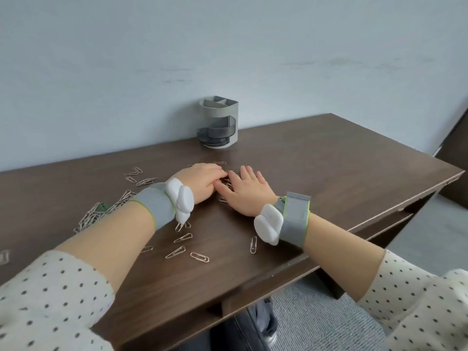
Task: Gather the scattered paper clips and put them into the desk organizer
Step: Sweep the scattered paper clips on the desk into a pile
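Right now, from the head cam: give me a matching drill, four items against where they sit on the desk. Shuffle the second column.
Items:
1. desk organizer
2. big paper clip heap
3. left hand
4. single clip

Places:
A. beside the right wristband, near the desk's front edge
B. far edge, against the wall
C. desk's left side, behind the left forearm
D. middle, fingers on a small clip pile

Pairs: 1-B, 2-C, 3-D, 4-A

Silver paper clips (pixel 177 252) scattered flat on desk; grey desk organizer (pixel 218 122) upright at wall
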`<act>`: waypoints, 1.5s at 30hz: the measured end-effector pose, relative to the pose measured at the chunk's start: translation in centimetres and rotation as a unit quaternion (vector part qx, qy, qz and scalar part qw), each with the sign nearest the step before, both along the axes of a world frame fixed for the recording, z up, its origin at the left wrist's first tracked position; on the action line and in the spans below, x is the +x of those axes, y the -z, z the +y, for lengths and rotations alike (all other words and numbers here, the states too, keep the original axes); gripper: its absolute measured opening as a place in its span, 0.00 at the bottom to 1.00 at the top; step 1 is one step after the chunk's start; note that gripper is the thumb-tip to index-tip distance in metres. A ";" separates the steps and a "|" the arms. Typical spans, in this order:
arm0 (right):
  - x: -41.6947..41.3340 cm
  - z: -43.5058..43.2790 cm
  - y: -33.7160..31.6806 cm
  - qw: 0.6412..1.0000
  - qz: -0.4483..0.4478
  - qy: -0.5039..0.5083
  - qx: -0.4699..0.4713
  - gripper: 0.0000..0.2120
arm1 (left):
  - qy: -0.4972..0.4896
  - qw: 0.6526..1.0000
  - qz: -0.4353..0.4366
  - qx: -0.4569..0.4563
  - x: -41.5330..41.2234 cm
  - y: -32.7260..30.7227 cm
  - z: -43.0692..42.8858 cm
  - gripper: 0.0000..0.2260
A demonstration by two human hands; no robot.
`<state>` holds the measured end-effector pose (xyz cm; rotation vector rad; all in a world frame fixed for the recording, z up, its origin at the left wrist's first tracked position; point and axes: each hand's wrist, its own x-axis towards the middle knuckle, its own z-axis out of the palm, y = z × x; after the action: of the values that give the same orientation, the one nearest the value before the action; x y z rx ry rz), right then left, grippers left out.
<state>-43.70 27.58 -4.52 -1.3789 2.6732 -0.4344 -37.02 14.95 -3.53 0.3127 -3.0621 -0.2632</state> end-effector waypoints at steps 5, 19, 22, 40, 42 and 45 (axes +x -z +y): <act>4.2 -2.2 -0.6 0.995 -0.058 -0.078 -0.014 0.25 | -0.060 0.998 0.007 -0.018 5.8 -1.1 -1.3 0.13; 2.5 3.9 -3.9 0.980 -0.160 0.047 0.107 0.07 | 0.051 0.997 0.032 -0.041 11.3 0.3 6.2 0.15; 4.3 1.3 -3.4 0.980 -0.186 0.029 0.056 0.09 | 0.044 0.996 0.037 -0.064 11.7 0.4 5.4 0.13; 7.6 -0.4 -4.7 0.950 -0.189 -0.164 0.187 0.07 | -0.232 0.953 -0.073 0.178 20.9 -1.8 1.1 0.06; 9.0 -1.9 -4.3 0.955 -0.194 -0.171 0.145 0.05 | -0.212 0.962 -0.052 0.164 19.5 -1.5 1.6 0.05; 10.7 -3.5 -4.0 0.953 -0.240 -0.169 0.076 0.04 | -0.178 0.971 -0.013 0.159 17.4 -1.5 2.6 0.04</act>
<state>-33.03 24.03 -0.50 -1.4265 1.9969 -0.4444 -19.61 17.60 -2.05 0.8731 -2.9023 -0.7307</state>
